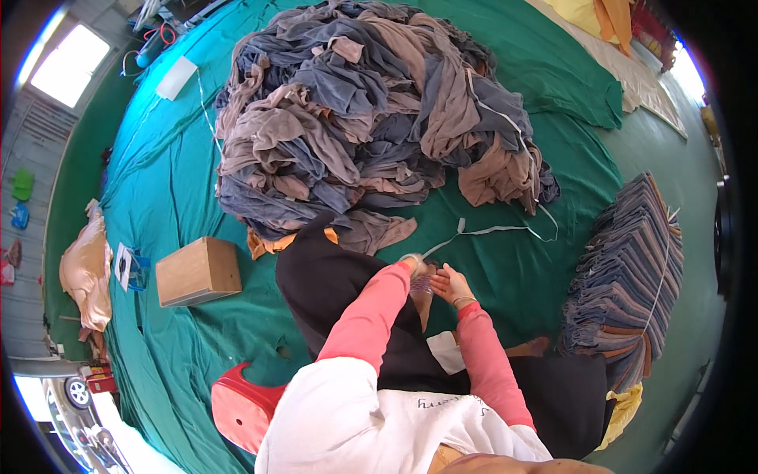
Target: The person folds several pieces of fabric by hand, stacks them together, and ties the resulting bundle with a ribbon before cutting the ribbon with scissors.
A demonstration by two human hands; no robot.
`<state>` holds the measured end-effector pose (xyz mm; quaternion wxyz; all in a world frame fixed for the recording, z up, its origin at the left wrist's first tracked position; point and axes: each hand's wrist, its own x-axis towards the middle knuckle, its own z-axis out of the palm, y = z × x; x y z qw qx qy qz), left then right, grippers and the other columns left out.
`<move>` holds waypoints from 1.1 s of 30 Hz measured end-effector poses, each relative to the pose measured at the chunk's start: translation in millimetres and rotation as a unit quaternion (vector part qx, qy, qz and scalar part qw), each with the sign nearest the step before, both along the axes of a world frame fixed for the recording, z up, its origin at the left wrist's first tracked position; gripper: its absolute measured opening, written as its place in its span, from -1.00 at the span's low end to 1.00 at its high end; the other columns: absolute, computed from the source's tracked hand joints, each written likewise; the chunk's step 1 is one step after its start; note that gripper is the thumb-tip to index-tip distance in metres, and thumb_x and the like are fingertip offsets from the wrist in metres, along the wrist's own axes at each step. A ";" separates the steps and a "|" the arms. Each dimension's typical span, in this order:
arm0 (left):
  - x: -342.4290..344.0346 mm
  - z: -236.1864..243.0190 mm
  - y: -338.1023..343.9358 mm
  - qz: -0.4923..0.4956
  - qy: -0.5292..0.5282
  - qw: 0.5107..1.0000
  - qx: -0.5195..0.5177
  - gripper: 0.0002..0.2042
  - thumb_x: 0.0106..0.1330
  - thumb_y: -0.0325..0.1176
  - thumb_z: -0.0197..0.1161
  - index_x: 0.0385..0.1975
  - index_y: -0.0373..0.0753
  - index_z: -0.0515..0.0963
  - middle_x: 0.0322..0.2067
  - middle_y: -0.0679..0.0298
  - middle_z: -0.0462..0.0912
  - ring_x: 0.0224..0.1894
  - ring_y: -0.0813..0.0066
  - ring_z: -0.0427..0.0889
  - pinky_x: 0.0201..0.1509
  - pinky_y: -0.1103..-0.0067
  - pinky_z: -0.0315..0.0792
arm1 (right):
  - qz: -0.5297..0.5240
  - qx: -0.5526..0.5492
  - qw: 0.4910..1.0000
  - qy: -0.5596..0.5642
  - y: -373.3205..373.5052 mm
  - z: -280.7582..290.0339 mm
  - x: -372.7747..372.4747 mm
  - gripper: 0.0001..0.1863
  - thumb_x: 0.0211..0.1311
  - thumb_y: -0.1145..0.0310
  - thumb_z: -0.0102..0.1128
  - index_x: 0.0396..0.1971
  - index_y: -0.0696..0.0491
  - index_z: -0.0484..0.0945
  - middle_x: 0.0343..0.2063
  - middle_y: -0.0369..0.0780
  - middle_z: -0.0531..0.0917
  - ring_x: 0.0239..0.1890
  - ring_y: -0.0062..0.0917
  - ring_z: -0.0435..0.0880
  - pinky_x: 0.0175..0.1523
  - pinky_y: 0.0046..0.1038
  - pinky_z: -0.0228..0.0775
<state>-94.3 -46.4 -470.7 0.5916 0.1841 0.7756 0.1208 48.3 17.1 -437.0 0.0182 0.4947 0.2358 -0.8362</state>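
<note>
My left hand (414, 265) is in front of my lap, with its fingers closed at the end of a white strip (496, 229). That strip runs right over the green sheet and up onto a large heap of grey and brown cloths (339, 118). Close beside it, my right hand (452, 285) has its fingers stretched toward the left hand, and I see nothing held in it. Between and below the hands is a small purplish patterned patch that I cannot make out. A white piece (446, 351) lies by my right forearm.
A tall stack of folded cloths (624, 272), bound with a white strip, stands at right. A wooden box (197, 272) sits at left, near a red plastic stool (246, 407). Green sheeting (260, 336) covers the floor. A white card (176, 77) lies far left.
</note>
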 end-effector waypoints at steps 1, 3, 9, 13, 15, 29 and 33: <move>8.0 15.6 9.4 0.061 -0.079 0.991 0.084 -0.82 0.11 -0.29 0.13 -0.41 -0.27 0.48 -0.46 0.15 0.55 -0.40 0.34 0.53 -0.31 0.41 0.42 | 0.017 -0.034 0.999 -0.002 -2.0 -0.1 0.0 -0.43 0.15 -0.12 0.00 -0.15 0.14 0.42 -0.27 -0.17 0.54 -0.19 -0.35 0.53 -0.09 -0.29 0.39; 41.4 51.0 30.8 0.104 -0.031 0.971 0.215 -0.86 0.07 -0.34 0.15 -0.44 -0.27 0.45 -0.49 0.15 0.53 -0.43 0.35 0.52 -0.37 0.41 0.39 | -0.056 -0.097 0.981 0.159 1.3 16.8 7.5 -0.32 0.16 -0.22 -0.13 -0.13 0.18 0.40 -0.16 -0.13 0.51 -0.08 -0.36 0.48 0.01 -0.25 0.32; 147.6 86.4 30.2 0.090 0.090 0.885 0.448 -0.84 -0.02 -0.48 0.15 -0.60 -0.23 0.26 -0.56 0.06 0.44 -0.41 -0.03 0.47 -0.44 0.28 0.29 | -0.110 0.073 0.955 0.266 59.4 47.2 83.1 -0.51 0.32 0.00 -0.27 -0.47 0.11 0.48 -0.40 -0.16 0.58 -0.16 -0.35 0.51 -0.01 -0.33 0.32; 128.4 104.7 28.3 -0.189 0.302 0.846 0.396 -0.62 -0.04 -0.35 0.30 -0.25 -0.18 0.28 -0.35 0.24 0.51 -0.17 0.25 0.51 0.03 0.26 0.18 | -0.275 -0.042 0.946 0.164 79.0 52.2 117.5 -0.53 0.32 0.13 -0.19 -0.81 -0.05 0.18 -0.81 -0.35 0.28 -0.59 -0.46 0.40 -0.17 -0.33 0.33; 98.8 112.2 23.7 -0.220 0.331 0.889 0.228 -0.52 -0.03 -0.28 0.29 -0.12 -0.19 0.24 -0.27 0.21 0.58 -0.16 0.16 0.56 0.07 0.16 0.11 | -0.314 -0.088 0.926 0.192 96.6 32.6 148.9 -0.52 0.30 0.14 -0.20 -0.84 -0.07 0.13 -0.85 -0.37 0.23 -0.68 -0.51 0.32 -0.24 -0.38 0.32; 182.3 52.5 20.7 0.096 -0.530 0.841 -0.058 -0.46 0.23 0.30 -0.31 -0.79 0.00 0.10 -0.85 0.50 -0.02 -0.83 0.64 -0.07 -0.73 0.63 -0.11 | -0.478 0.082 0.874 -0.025 207.0 -0.6 259.2 -0.82 0.15 0.22 -0.07 -0.61 -0.11 0.36 -0.86 -0.44 0.07 -0.84 -0.68 -0.01 -0.71 -0.63 -0.04; 239.2 83.3 -9.9 -0.035 -0.491 0.865 -0.092 -0.54 0.25 0.16 -0.10 -0.75 -0.02 0.21 -0.87 0.54 -0.01 -0.86 0.69 -0.06 -0.78 0.64 -0.14 | -0.314 0.145 0.937 -0.057 188.6 14.3 158.2 -0.71 0.20 0.04 -0.01 -0.24 -0.09 0.47 -0.86 -0.44 0.07 -0.86 -0.73 -0.05 -0.74 -0.66 -0.15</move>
